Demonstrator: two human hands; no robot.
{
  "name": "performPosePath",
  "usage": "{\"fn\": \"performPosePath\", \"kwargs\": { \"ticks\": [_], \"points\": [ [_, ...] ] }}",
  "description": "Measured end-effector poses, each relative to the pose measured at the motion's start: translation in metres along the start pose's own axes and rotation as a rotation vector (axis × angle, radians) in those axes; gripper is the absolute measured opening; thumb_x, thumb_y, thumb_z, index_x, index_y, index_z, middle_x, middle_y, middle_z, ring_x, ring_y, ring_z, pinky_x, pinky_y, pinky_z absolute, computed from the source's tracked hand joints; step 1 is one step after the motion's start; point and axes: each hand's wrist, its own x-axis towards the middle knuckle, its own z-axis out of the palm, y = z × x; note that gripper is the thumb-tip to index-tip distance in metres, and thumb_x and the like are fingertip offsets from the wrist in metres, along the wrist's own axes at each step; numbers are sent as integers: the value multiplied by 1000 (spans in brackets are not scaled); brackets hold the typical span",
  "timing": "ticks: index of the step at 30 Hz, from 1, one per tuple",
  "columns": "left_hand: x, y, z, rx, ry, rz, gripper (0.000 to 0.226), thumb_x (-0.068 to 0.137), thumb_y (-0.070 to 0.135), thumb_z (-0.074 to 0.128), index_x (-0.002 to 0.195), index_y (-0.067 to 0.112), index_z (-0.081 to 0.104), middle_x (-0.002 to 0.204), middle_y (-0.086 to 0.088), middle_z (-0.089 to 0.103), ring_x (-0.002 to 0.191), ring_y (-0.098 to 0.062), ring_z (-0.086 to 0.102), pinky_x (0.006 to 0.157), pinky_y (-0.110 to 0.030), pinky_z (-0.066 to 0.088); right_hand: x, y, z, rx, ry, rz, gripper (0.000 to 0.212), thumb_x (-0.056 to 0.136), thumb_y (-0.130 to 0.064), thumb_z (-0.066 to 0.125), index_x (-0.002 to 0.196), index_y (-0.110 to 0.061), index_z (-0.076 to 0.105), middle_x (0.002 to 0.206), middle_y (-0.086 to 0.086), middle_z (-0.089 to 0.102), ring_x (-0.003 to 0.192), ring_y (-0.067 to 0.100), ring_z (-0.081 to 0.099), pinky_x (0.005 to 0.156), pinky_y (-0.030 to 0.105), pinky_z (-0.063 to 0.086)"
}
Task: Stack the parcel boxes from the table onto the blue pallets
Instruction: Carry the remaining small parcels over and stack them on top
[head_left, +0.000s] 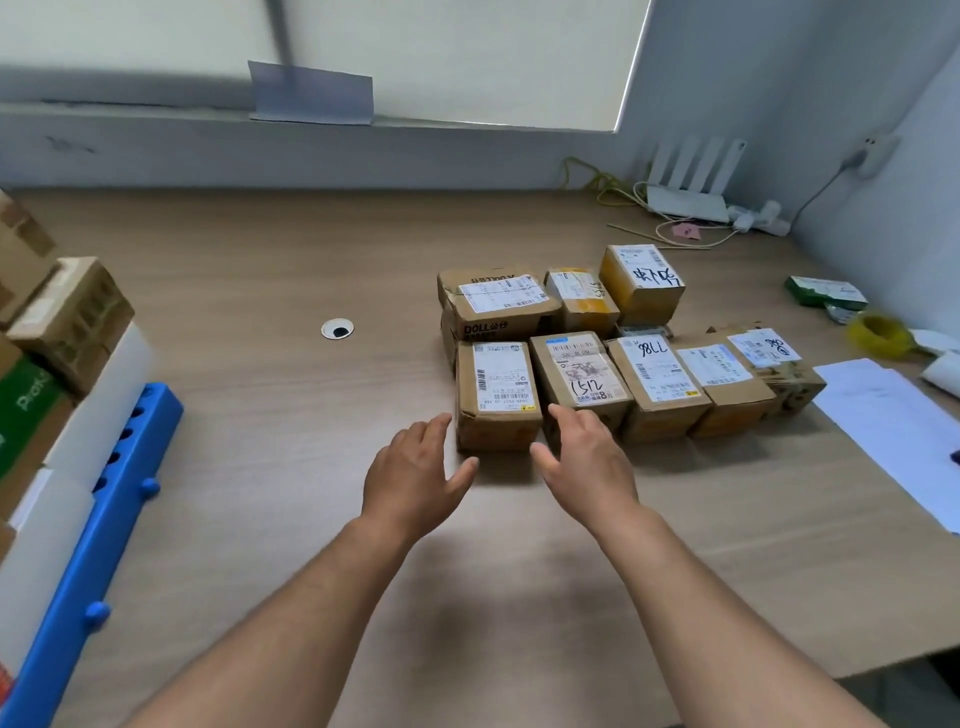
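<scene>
Several brown parcel boxes with white labels sit in two rows on the wooden table (270, 291). Nearest me is a small labelled box (497, 397), beside it one marked 1512 (579, 379). My left hand (415, 475) hovers open just left of the nearest box's front corner. My right hand (584, 457) hovers open at that box's front right, its fingers in front of the 1512 box. Neither hand holds anything. At the far left a blue pallet (98, 525) carries stacked boxes (67, 317).
A round cable hole (337, 329) lies in the table left of the parcels. A white router (688, 195) and cables sit at the back right. White paper sheets (893, 421), a yellow roll (878, 332) and a green box (823, 291) lie at the right.
</scene>
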Motion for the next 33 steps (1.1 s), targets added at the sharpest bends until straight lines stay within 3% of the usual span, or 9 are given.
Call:
{"fn": "performPosePath", "kwargs": {
  "ticks": [10,13,16,20,23,26,29,33],
  "points": [
    [77,-14,21,-68,-165,-83,69,93,55,41,148,20,21,144,-1,40,132,-19,36,99,-35,37,70,1,39,138,-127,122,44,98,-33,46,137,-13,42,135,10,50,122,27,47,96,36,39],
    [95,-17,26,-136,-192,-107,66,94,53,42,147,18,24,142,-3,43,130,-21,39,99,-37,38,85,1,48,326,-141,199,44,100,-27,44,140,-10,40,140,11,49,127,29,45,97,32,36],
    [108,-17,29,-198,-212,-119,61,94,49,45,144,18,29,139,-4,47,126,-21,44,95,-35,40,95,3,61,537,-150,289,54,101,-25,42,151,-14,25,150,5,39,136,22,38,107,29,29],
    [116,-20,36,-278,-277,-121,57,94,44,49,143,24,28,136,0,51,119,-20,52,94,-35,45,102,9,77,761,-186,340,56,100,-22,42,152,-22,22,146,0,46,129,15,45,110,33,33],
    [113,-20,40,-483,-327,-171,57,93,34,53,144,34,26,134,9,53,114,-16,57,96,-36,47,101,17,82,881,-194,334,57,97,-17,46,150,-24,28,137,-2,55,122,12,51,108,35,37],
    [101,-15,40,-657,-316,-184,63,93,20,55,144,39,23,130,14,53,114,-10,56,99,-31,45,93,23,80,937,-192,297,60,93,-11,52,148,-28,33,129,-6,60,117,9,55,99,26,43],
    [85,-13,35,-749,-304,-169,62,92,9,52,132,50,27,126,18,53,112,-5,55,96,-27,47,78,23,76,991,-209,258,68,89,-1,56,147,-27,32,123,-7,62,109,1,58,91,17,46],
    [61,-15,23,-792,-237,-181,64,90,4,50,127,52,29,119,20,55,111,-4,56,93,-35,51,52,19,68,1040,-215,163,79,80,-1,67,145,-30,31,124,-2,62,103,-1,61,89,15,48]
  ]
}}
